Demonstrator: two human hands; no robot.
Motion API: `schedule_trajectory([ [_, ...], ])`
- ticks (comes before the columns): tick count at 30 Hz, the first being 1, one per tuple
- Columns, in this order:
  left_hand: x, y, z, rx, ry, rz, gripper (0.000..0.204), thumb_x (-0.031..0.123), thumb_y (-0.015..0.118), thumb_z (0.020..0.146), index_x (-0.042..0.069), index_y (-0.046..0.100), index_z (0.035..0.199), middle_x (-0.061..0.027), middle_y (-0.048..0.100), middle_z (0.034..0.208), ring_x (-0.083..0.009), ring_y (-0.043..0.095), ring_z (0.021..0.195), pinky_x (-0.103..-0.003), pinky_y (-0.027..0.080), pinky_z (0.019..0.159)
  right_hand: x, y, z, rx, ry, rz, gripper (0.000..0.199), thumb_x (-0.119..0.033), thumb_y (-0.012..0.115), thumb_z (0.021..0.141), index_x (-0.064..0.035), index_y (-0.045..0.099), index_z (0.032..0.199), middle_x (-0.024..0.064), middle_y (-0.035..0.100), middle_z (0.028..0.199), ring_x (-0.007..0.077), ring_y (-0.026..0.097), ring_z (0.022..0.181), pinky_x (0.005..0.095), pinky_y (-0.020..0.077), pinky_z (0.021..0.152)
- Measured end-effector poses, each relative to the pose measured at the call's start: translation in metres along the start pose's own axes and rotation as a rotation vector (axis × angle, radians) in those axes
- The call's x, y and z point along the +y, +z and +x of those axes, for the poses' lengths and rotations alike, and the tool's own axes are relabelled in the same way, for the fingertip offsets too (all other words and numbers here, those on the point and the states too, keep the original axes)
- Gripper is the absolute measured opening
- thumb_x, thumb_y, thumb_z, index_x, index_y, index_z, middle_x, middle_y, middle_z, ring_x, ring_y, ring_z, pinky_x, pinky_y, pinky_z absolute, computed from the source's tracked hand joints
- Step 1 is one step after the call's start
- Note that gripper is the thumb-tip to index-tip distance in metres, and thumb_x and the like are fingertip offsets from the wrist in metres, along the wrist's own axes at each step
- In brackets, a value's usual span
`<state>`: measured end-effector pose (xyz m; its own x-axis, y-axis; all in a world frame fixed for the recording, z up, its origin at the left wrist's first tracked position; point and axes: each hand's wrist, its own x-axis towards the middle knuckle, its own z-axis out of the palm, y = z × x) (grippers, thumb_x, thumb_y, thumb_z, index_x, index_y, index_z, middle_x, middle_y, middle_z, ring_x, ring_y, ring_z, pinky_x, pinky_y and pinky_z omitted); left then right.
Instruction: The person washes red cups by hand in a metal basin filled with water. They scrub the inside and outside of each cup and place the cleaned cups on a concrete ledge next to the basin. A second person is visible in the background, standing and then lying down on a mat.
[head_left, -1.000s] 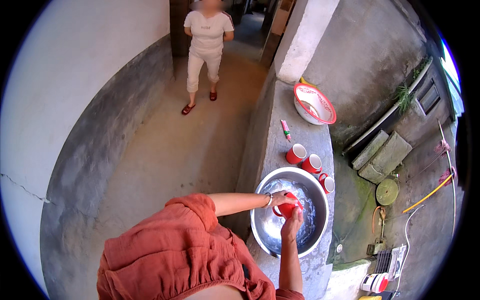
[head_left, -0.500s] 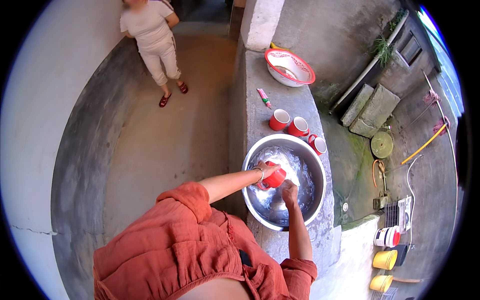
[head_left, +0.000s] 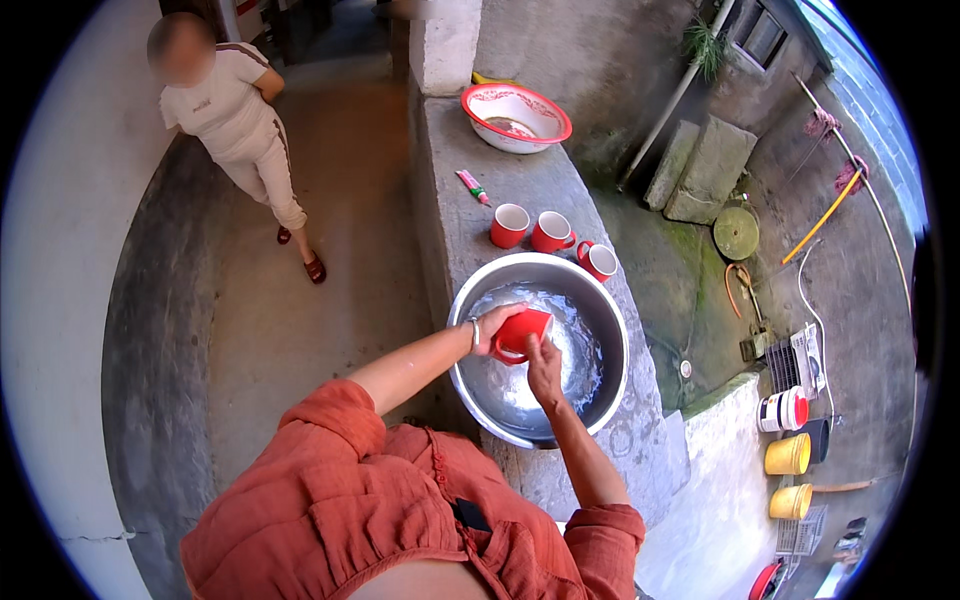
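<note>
Right fingers [head_left: 537, 352] back at the red mug [head_left: 520, 330], person [head_left: 228, 115] now closer

Red mug [head_left: 524, 330]: partly hidden by your right fingers [head_left: 541, 357]. Person [head_left: 232, 122], your 10 o'clock: head blurred. Tube [head_left: 472, 187], 12 o'clock: lettering too small. Red object [head_left: 765, 580], between 4 and 5 o'clock: cut off below.

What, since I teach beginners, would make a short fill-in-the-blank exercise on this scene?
The bare left hand holds a cylindrical ____ mug.
A silvery round bracelet circles the ____ wrist.
On the grey concrete ledge, ____ other white-lined cylindrical mugs sit near the round silver metal basin.

Missing words: red; left; three.
</note>
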<state>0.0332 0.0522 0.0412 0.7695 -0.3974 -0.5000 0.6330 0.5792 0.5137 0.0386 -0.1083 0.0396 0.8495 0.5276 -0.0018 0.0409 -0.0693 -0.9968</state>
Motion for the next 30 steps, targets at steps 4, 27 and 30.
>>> schedule_trajectory([
  [4,-0.004,0.006,0.006,0.099,0.063,-0.093,0.051,0.052,0.048,0.08,0.013,0.048,0.113,-0.0089,0.056,0.11,-0.0259,0.058,0.094,-0.044,0.05,0.075,-0.018,0.014,0.003,0.225,0.038,0.219,0.028,-0.024,0.045,0.091,0.0008,0.056,0.1,0.0089,0.059,0.089,0.0179,0.053,0.083,0.0323,0.0403,0.076],
  [27,-0.015,-0.014,0.003,-0.141,0.111,1.258,0.038,0.027,0.075,0.065,0.0,0.063,0.089,-0.0072,0.065,0.078,-0.015,0.061,0.071,-0.029,0.049,0.061,0.016,-0.048,0.037,-0.131,0.107,0.119,0.007,-0.006,0.063,0.075,-0.0043,0.057,0.077,0.0007,0.057,0.073,0.0083,0.052,0.07,0.0231,0.0421,0.064],
  [30,-0.023,-0.022,0.012,-0.07,0.226,1.292,0.03,0.024,0.073,0.068,0.001,0.065,0.085,-0.0062,0.065,0.076,-0.0127,0.061,0.068,-0.027,0.05,0.061,0.041,-0.058,0.054,0.389,0.012,-0.341,0.01,-0.014,0.06,0.078,-0.0046,0.058,0.078,0.0068,0.06,0.074,0.02,0.056,0.067,0.0303,0.0444,0.063],
])
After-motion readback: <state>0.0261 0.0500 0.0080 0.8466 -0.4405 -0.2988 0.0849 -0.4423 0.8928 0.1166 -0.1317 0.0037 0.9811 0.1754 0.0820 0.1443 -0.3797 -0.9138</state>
